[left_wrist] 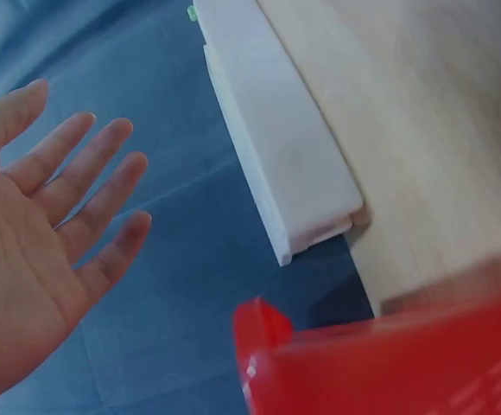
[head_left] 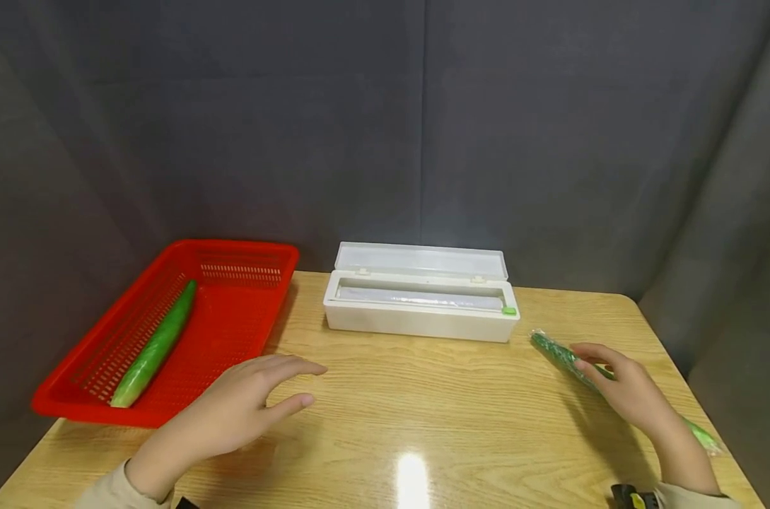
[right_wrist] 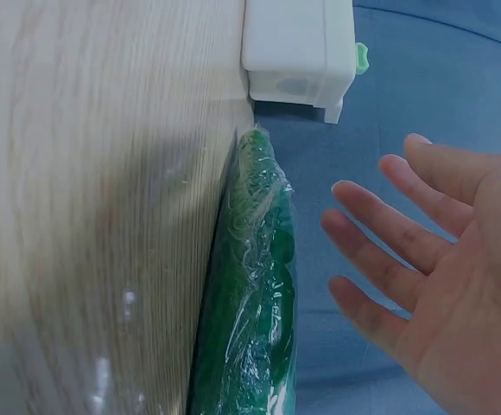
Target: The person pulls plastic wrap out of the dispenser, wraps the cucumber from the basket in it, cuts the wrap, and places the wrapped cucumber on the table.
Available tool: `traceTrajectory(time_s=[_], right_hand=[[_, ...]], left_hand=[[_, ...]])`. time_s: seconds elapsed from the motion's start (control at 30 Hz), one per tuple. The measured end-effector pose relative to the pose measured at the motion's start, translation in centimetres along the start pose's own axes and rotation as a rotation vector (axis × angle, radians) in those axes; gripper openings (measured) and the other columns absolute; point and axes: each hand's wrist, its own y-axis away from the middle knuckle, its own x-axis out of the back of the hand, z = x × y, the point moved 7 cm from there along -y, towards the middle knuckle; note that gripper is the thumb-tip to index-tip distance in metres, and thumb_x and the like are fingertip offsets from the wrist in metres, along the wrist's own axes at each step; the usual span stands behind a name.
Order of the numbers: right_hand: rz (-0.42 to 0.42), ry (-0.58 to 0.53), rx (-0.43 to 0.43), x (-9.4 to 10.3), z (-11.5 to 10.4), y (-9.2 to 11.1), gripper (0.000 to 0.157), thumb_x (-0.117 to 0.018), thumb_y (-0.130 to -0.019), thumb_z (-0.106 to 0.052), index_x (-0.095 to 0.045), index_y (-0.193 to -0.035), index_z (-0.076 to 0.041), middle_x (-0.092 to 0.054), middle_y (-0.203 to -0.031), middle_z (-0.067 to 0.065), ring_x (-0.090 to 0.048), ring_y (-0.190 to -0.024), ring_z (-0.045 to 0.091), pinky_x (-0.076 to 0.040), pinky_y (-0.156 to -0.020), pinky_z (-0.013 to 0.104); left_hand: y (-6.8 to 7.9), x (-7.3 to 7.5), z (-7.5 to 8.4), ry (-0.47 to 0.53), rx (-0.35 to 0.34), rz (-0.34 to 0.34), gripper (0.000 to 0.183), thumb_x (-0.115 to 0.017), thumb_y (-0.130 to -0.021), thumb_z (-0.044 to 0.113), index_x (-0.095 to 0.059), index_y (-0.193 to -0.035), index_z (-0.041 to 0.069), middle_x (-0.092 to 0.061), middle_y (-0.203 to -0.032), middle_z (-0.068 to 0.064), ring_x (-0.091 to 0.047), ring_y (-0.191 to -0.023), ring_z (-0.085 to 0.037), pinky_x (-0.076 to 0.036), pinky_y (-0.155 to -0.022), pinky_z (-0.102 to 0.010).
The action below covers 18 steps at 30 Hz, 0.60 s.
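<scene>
On the right of the table lies a cucumber point(head_left: 553, 348) in clear plastic wrap; the right wrist view shows the wrapped cucumber point(right_wrist: 246, 277) close up, its film wrinkled. My right hand point(head_left: 633, 389) is over it, hiding its middle in the head view. Seen from the wrist, the right hand point(right_wrist: 458, 259) has loosely spread fingers, apart from the wrap. My left hand point(head_left: 238, 406) hovers beside the red basket with nothing in it, and its fingers point(left_wrist: 104, 173) are extended. Inside the basket point(head_left: 232, 353) an unwrapped cucumber point(head_left: 158, 346) leans along the left wall.
A white cling film box point(head_left: 423, 322) stands at the back middle of the table point(head_left: 435, 396), its lid point(head_left: 423, 261) raised. A film roll point(head_left: 416, 298) lies inside, and a green slider point(head_left: 509, 311) sits at its right end. Dark curtains point(head_left: 385, 127) hang behind.
</scene>
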Motion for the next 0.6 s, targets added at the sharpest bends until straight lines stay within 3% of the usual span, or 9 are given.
traceTrajectory(time_s=[0.33, 0.6], right_hand=[[-0.003, -0.004, -0.009, -0.1, -0.7, -0.4, 0.046, -0.051, -0.105, -0.03, -0.051, -0.139, 0.0, -0.055, -0.134, 0.026, -0.047, -0.125, 0.048, -0.039, -0.097, 0.063], [0.08, 0.001, 0.056, 0.5, -1.7, -1.3, 0.039, -0.05, -0.105, -0.028, -0.057, -0.135, -0.005, -0.06, -0.129, 0.022, -0.051, -0.121, 0.044, -0.038, -0.094, 0.062]], left_hand=[[-1.0, 0.9, -0.7, -0.011, 0.024, 0.036, 0.037, -0.068, -0.094, 0.037, -0.064, -0.129, 0.025, -0.064, -0.126, 0.008, -0.06, -0.118, -0.019, -0.048, -0.096, -0.049], [-3.8, 2.2, -0.8, -0.02, 0.045, 0.023, 0.036, -0.07, -0.093, 0.035, -0.065, -0.127, 0.026, -0.063, -0.128, 0.004, -0.059, -0.119, -0.022, -0.048, -0.095, -0.051]])
